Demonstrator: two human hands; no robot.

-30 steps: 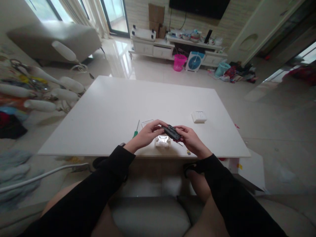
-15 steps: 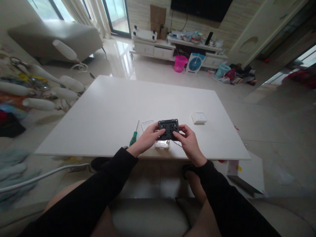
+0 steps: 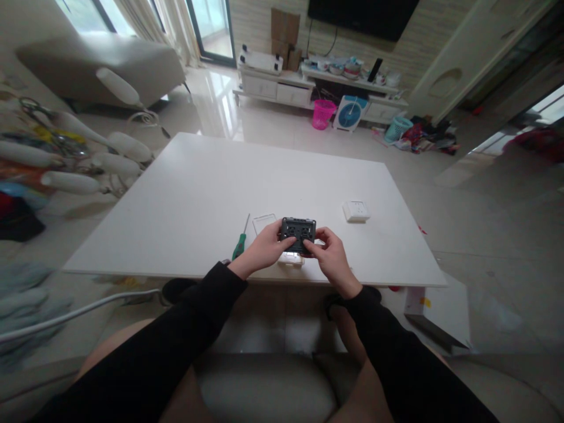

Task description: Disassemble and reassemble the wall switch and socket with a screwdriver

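Between my two hands is a black socket module [image 3: 298, 230], its dark, detailed face turned up toward me. My left hand [image 3: 265, 248] grips its left side, thumb lying on the face. My right hand [image 3: 326, 249] holds the lower right part, thumb also pressed on the face. Right below the module, partly hidden by it, a white box [image 3: 291, 259] lies near the table's front edge. Left of my left hand are a green-handled screwdriver [image 3: 239, 245] and a thin white frame [image 3: 263, 221], partly covered by the hand.
A white wall socket on its box [image 3: 356, 211] sits to the right on the white table [image 3: 220, 176]. A lamp with several white shades [image 3: 118, 87] stands at the left. Beyond the table are a pink basket [image 3: 323, 114] and a low TV cabinet [image 3: 259, 87].
The black module has shifted slightly down and left in my hands. My right hand has moved a little left and lower along its side. The things on the table stay put.
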